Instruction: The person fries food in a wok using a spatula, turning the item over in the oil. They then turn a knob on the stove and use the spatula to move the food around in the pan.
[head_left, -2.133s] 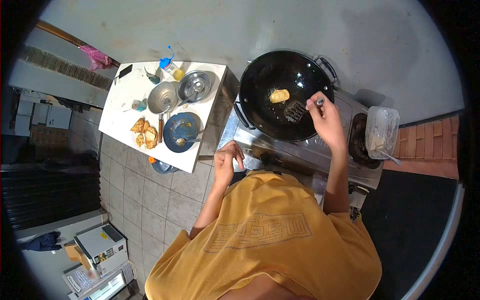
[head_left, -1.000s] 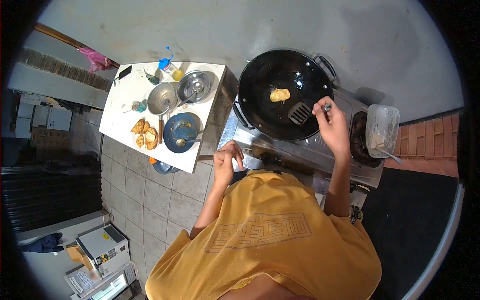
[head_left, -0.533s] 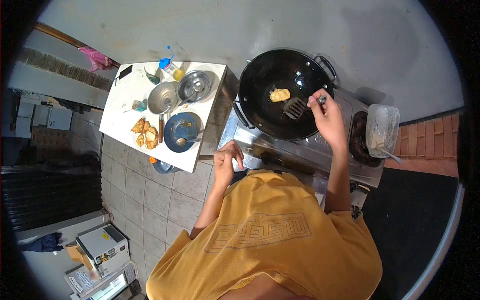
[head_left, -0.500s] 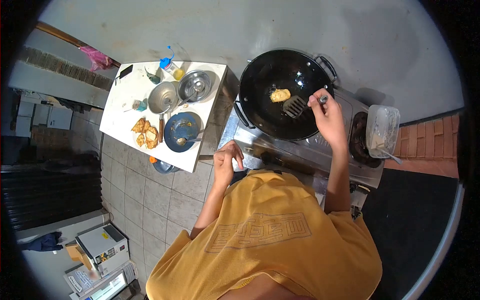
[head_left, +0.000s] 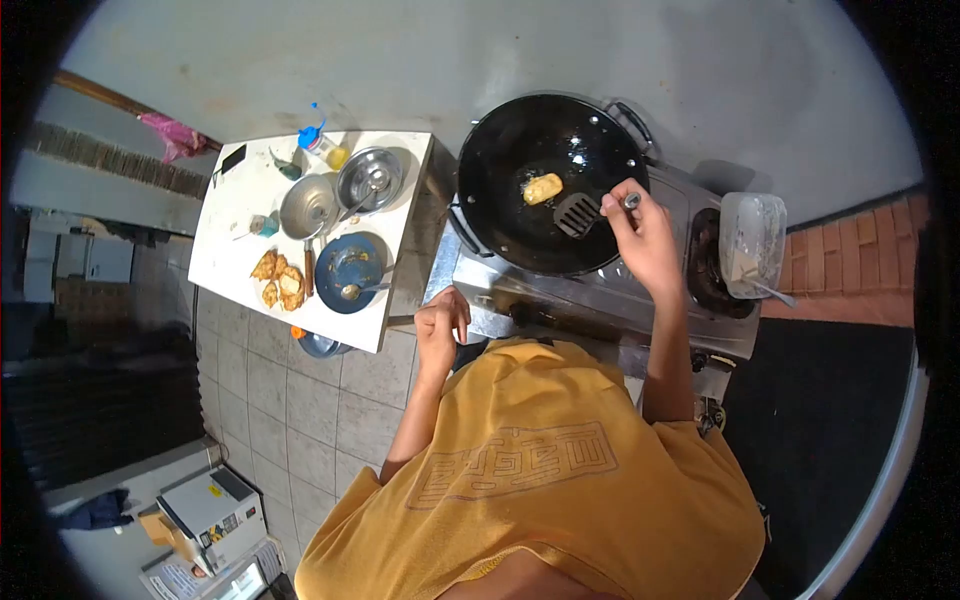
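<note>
We find the right hand (head_left: 640, 235) clamped on the handle of a spatula (head_left: 578, 213), the grip wrapped tight with the handle's metal end showing above the fist. The slotted blade sits inside the wok (head_left: 545, 180), low on its right inner wall. One piece of fried food (head_left: 543, 188) lies near the wok's centre, just beside the blade's left edge; we cannot tell whether blade and food touch. The wok stands on the left burner of a stove (head_left: 600, 300). A clear tub (head_left: 750, 245) rests on the right burner, with a utensil sticking out of it.

The left hand (head_left: 441, 328) holds nothing. Its fingers are curled loosely, not closed on any object, and it hovers by the stove's front left corner, near the edge of the white tabletop (head_left: 235, 240).

On the tabletop we note a blue plate (head_left: 350, 272) with a spoon on it, golden fried pieces (head_left: 279, 281) lying just to its left, two steel bowls (head_left: 310, 205) side by side behind the plate, and a blue-capped bottle (head_left: 322, 148) at the far edge. A dark phone (head_left: 231, 160) lies at the far left corner.
</note>
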